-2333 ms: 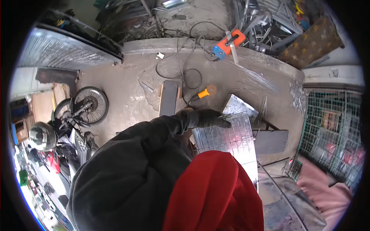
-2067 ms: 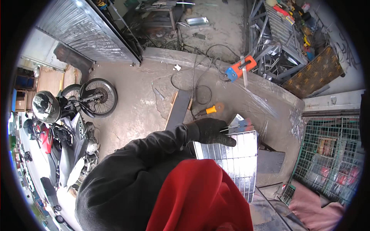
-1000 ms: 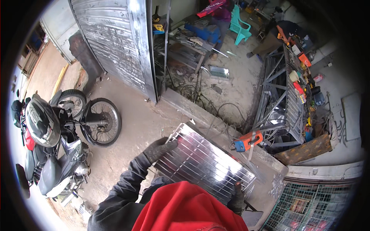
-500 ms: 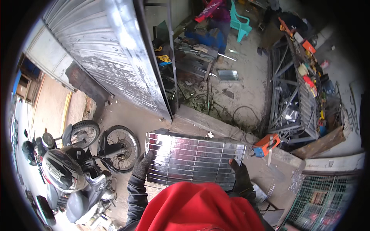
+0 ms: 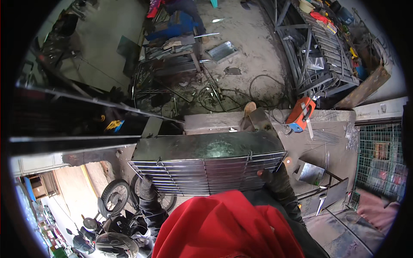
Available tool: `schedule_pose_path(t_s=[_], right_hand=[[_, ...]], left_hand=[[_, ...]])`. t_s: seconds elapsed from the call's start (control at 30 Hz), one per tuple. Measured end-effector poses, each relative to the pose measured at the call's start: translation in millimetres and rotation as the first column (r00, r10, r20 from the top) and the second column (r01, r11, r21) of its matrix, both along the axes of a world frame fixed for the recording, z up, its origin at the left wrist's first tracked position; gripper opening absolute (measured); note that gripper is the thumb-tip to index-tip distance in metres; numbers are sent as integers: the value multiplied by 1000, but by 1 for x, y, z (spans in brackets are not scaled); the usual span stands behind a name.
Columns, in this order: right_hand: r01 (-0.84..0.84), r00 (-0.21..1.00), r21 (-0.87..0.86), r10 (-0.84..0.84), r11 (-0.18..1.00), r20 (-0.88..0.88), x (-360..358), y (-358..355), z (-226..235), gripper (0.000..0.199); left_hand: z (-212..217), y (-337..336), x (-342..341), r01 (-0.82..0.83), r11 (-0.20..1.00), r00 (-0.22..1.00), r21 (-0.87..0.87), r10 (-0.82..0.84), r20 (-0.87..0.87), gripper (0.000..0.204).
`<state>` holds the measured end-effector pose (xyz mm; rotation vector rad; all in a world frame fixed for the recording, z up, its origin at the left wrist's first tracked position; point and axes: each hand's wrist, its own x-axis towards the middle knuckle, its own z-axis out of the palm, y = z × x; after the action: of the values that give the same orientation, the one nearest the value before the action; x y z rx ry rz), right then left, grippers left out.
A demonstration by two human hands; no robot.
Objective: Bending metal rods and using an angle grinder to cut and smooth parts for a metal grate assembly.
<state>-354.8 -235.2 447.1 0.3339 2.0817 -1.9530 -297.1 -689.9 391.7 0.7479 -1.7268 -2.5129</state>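
Observation:
I carry a sheet-metal box [image 5: 211,145] with a wire grille [image 5: 221,174] across the side towards me. At the grille's left end, my left hand [image 5: 147,188], in a dark fingerless glove, is closed on the box. My right hand [image 5: 271,177], gloved the same way with bare fingertips showing, grips the right end. The undersides of both grips are hidden. Beyond the box, one shoe [image 5: 249,107] shows at the raised concrete sill [image 5: 206,122].
An orange machine [image 5: 301,112] stands on the sill at right, near a metal rack [image 5: 333,47]. Cables [image 5: 262,78] lie over the workshop floor. A metal door [image 5: 77,141] stands to the left. Parked motorcycles [image 5: 115,228] are at lower left, a green wire cage [image 5: 380,159] at right.
I have moved closer to the sill and turned. The box is tilted differently, so its solid upper face shows. Both hands keep their hold, and a shoe has come into view ahead.

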Motion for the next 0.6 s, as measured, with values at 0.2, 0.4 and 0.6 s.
schedule_pose_path(t_s=[0.2, 0.4, 0.6], right_hand=[[-47, 991, 99, 35, 994, 128, -94, 61, -36, 56], [180, 946, 16, -177, 984, 272, -200, 136, -12, 40], [416, 858, -19, -385, 909, 341, -238, 189, -2, 31]], left_hand=[[44, 78, -157, 159, 987, 983, 2, -159, 96, 63], [57, 127, -308, 387, 920, 875, -53, -349, 334, 58], [92, 230, -448, 614, 696, 784, -371, -487, 385, 48]])
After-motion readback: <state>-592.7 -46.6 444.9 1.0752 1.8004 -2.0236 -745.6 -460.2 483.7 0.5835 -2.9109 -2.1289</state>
